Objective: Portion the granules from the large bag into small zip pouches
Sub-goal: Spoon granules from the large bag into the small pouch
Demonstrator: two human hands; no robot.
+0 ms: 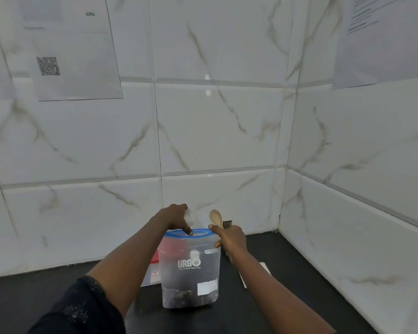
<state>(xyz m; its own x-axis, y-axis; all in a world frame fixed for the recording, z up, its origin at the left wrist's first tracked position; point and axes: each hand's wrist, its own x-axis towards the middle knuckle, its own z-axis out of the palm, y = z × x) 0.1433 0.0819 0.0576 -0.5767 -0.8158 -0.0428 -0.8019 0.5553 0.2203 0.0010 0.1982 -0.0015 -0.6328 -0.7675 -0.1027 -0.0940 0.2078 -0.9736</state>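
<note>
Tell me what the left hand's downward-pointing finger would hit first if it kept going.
The left hand would meet the large bag's blue zip rim straight away; its fingertip seems to touch it now.

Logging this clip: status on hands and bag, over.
Left hand grips small pouch, finger on large bag rim. Right hand grips wooden spoon. Bag upright; box behind.

This looks like a kitchen corner: glossy white, marble-veined wall tiles meet above a black counter. Printed sheets are stuck to the walls at 10 and 2 o'clock, one bearing a square code.
</note>
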